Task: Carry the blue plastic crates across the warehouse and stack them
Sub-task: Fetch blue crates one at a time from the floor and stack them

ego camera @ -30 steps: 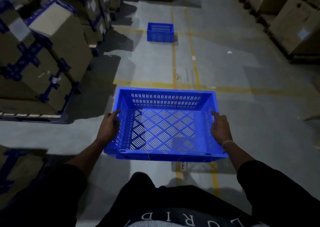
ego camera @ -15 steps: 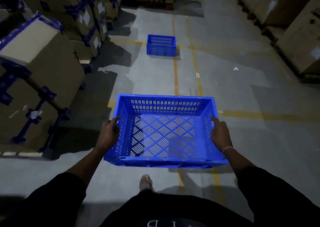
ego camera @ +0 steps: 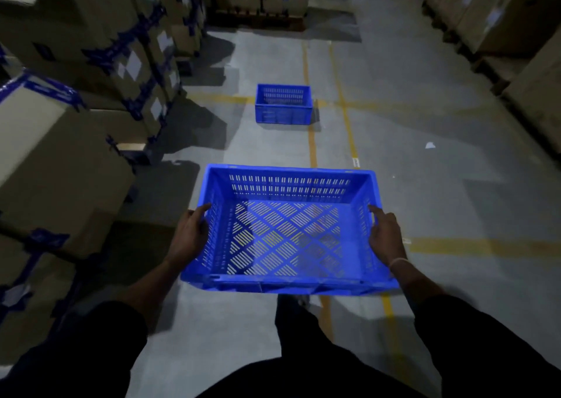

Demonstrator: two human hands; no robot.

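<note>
Left hand (ego camera: 188, 237), right hand (ego camera: 385, 237) — grips curled on side rims of carried crate (ego camera: 288, 230); second crate (ego camera: 283, 103) on floor (ego camera: 394, 169) ahead.

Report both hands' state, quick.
Left hand: grips the left side of the crate.
Right hand: grips its right side.

The grey concrete floor (ego camera: 409, 130) carries yellow painted lines (ego camera: 312, 151) running toward twelve o'clock, crossed by others. A blue crate (ego camera: 283, 112) sits on it dead ahead, touching one line. Stacked cardboard boxes (ego camera: 91, 63) stand at ten o'clock, more boxes (ego camera: 501, 17) at two. A white scrap (ego camera: 430, 145) lies at one o'clock.
</note>
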